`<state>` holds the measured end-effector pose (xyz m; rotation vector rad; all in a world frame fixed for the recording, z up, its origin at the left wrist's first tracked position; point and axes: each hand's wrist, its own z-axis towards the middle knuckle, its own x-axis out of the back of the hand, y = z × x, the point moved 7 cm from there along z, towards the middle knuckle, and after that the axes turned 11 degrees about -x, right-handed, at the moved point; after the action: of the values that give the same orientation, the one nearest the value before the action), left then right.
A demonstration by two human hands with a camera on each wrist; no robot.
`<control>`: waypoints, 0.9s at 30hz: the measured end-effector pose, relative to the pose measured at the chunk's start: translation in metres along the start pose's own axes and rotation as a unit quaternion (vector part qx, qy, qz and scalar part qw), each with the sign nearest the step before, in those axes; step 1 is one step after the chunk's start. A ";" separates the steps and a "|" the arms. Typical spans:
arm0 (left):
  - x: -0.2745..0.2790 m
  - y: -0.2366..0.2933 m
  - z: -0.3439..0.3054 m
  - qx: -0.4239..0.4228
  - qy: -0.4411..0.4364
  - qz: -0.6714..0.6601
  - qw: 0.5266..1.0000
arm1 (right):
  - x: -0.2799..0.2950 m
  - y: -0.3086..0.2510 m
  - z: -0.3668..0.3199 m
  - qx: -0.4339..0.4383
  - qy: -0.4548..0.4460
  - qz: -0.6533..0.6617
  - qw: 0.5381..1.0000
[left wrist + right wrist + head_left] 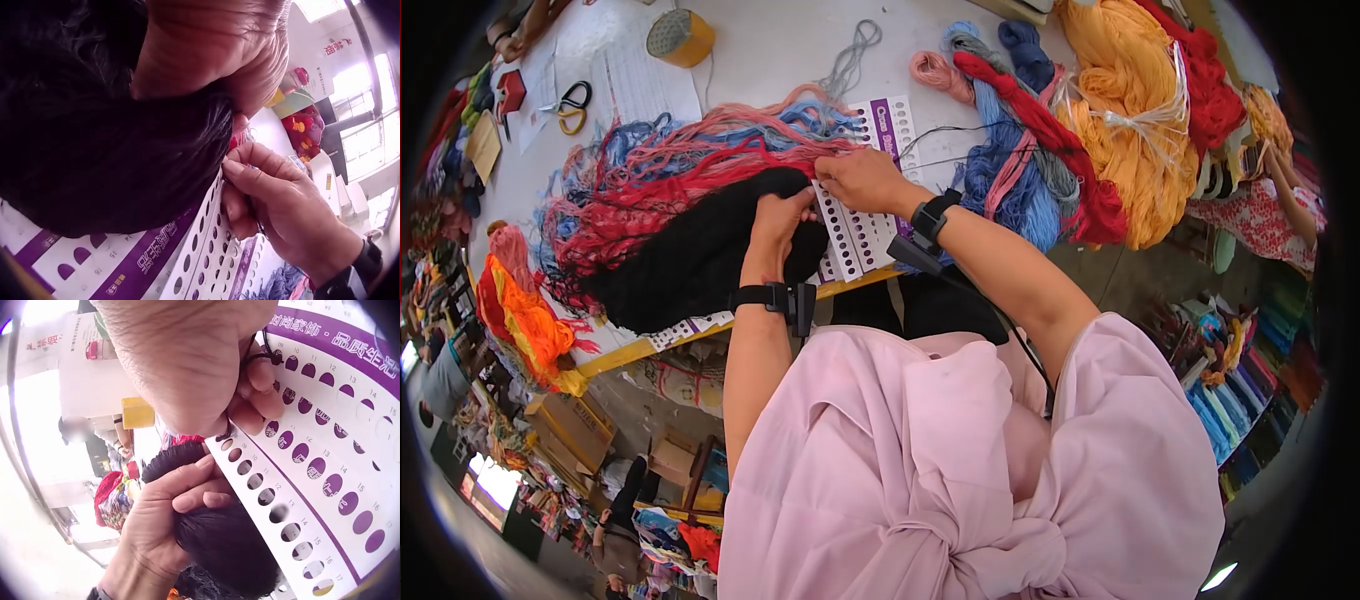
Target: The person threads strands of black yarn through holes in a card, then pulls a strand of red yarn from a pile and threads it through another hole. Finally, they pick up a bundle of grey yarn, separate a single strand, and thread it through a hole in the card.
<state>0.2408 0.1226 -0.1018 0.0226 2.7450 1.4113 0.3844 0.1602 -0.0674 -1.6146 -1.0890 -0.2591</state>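
A thick bundle of black thread (690, 250) lies across the red and blue threads; my left hand (776, 215) grips its end, fingers curled round it in the right wrist view. My right hand (868, 182) pinches black thread at the top of a white card with rows of numbered holes (265, 494). In the left wrist view, its thumb and forefinger meet at the card's edge, close beside the black bundle (112, 162). More punched cards with purple bands (125, 269) lie beneath.
Red, pink and blue threads (670, 160) spread behind the black bundle. Blue, red and orange skeins (1120, 130) lie to the right. Scissors (573, 107), papers and a yellow tub (681, 38) are at the back left. The table's yellow edge (615, 357) runs along the front.
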 end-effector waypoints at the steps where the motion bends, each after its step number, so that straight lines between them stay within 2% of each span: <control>1: 0.001 -0.002 0.002 0.011 0.003 0.039 0.999 | -0.001 0.000 0.001 0.000 -0.003 -0.006 1.000; 4: 0.006 -0.003 0.007 0.025 0.020 0.197 0.980 | -0.003 0.000 0.001 -0.001 -0.014 -0.013 1.000; 6: 0.010 0.001 0.008 0.008 0.041 0.348 0.937 | -0.005 0.002 0.000 -0.001 -0.018 0.000 1.000; 9: 0.018 0.010 0.000 -0.093 0.095 0.335 0.933 | -0.007 0.012 -0.001 -0.005 -0.020 0.027 0.999; 12: 0.015 0.015 -0.010 -0.027 0.101 0.300 0.948 | -0.009 0.010 -0.001 -0.007 -0.027 0.036 0.999; 14: 0.012 0.009 -0.009 -0.060 0.073 0.102 0.990 | -0.003 0.007 -0.001 -0.012 -0.028 0.032 0.999; 15: 0.006 0.015 -0.009 -0.076 0.056 0.000 0.996 | -0.002 0.008 -0.001 -0.005 -0.031 0.013 0.999; 18: 0.006 0.029 -0.020 -0.035 0.006 -0.180 0.983 | -0.008 0.006 -0.005 0.006 -0.034 -0.028 0.999; 21: -0.002 0.034 -0.027 -0.030 -0.023 -0.213 0.976 | -0.008 0.006 -0.004 0.015 -0.061 0.018 0.998; 24: -0.016 0.021 -0.024 -0.037 -0.091 0.002 0.995 | -0.006 0.016 0.001 -0.058 -0.125 0.194 0.971; 27: 0.006 0.023 -0.022 -0.020 -0.016 0.057 0.998 | -0.009 0.018 0.002 -0.019 -0.055 0.017 0.998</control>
<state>0.2330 0.1188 -0.0706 0.1999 2.7286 1.4782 0.3925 0.1587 -0.0859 -1.6964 -1.1448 -0.1722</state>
